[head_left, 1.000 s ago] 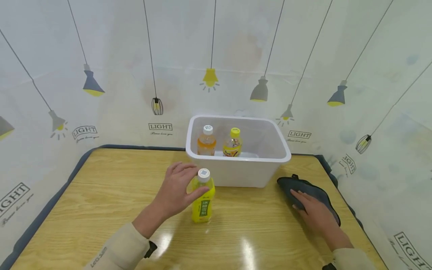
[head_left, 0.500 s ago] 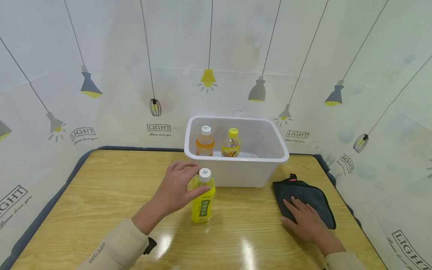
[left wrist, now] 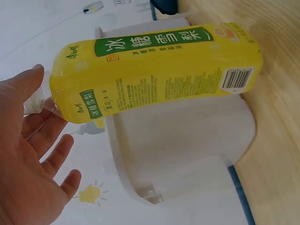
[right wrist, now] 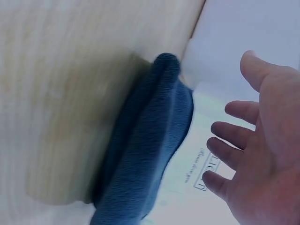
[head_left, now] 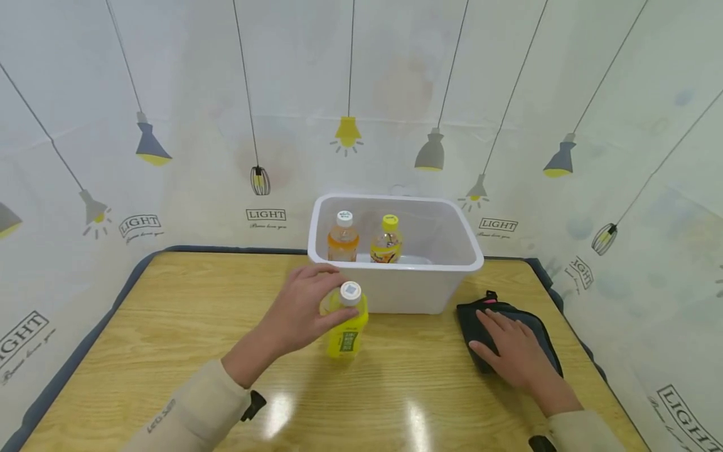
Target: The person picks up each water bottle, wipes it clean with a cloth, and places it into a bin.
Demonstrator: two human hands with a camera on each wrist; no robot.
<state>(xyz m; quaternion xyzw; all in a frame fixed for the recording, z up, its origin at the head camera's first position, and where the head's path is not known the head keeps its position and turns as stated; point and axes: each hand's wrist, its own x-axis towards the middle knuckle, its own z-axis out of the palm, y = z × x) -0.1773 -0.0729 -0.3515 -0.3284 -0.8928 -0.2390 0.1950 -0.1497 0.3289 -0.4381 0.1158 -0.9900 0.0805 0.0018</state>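
My left hand (head_left: 302, 307) pinches a yellow drink bottle (head_left: 350, 329) at its neck, just below the white cap. In the left wrist view the bottle (left wrist: 159, 70) shows its green label and barcode, and thumb and index finger meet round the neck while the other fingers stay free. Over at the right, my right hand (head_left: 516, 351) is spread above a dark blue fabric pouch (head_left: 471, 320) with a small black loop. The right wrist view has a gap between the hand (right wrist: 267, 150) and the fuzzy pouch (right wrist: 145, 140).
Behind the yellow bottle stands a white plastic bin (head_left: 407, 289). Inside it are an orange drink bottle (head_left: 342, 242) with a white cap and a yellow-capped bottle (head_left: 388, 242). The wooden table (head_left: 198, 301) ends at a lamp-printed wall covering (head_left: 305, 144).
The yellow bottle has shifted right and away from me in my left hand and now tilts. The pouch has turned and moved slightly left; my right hand has slid farther up over it.
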